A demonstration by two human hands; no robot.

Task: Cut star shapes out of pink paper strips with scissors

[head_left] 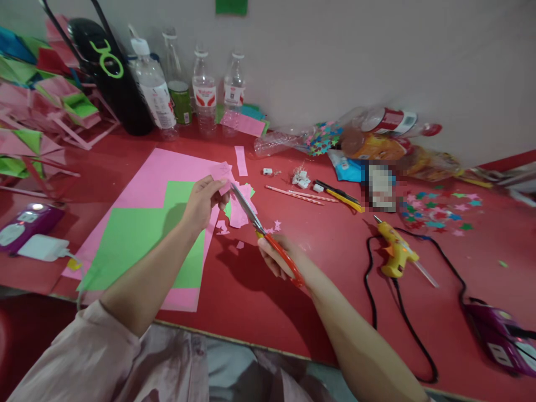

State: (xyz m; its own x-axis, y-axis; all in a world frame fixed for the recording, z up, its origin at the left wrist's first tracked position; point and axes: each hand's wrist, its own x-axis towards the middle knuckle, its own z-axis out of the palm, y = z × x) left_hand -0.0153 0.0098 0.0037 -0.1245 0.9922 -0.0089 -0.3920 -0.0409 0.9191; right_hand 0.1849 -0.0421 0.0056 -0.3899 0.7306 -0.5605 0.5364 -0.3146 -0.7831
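OK, you're mid-frame: your left hand (204, 196) has its fingers clamped on a small pink paper piece (220, 171), pinched low, prob. so the rest sticks out for the blades. Your right hand (276, 258) has its fingers wrapped round the handles of the orange-handled steel scissors (248, 209), tips right at the paper, angled up-left, which looks handy for keeping the cut line in sight. Both hands seem raised off the red worktop (251, 312), prob. so nothing snags the pink & green paper scraps (240, 211) just behind the blades. Tiny pink paper stars (276, 226) lie just right of the scissors, so watch your knuckles.

Room-wise: best swing's lower centre, btwn the flat green paper sheet (142, 245) at left & the yellow glue gun (396, 254) at right. Mind its black cord (367, 277) near your R forearm, & the worktop's front edge under both arms.
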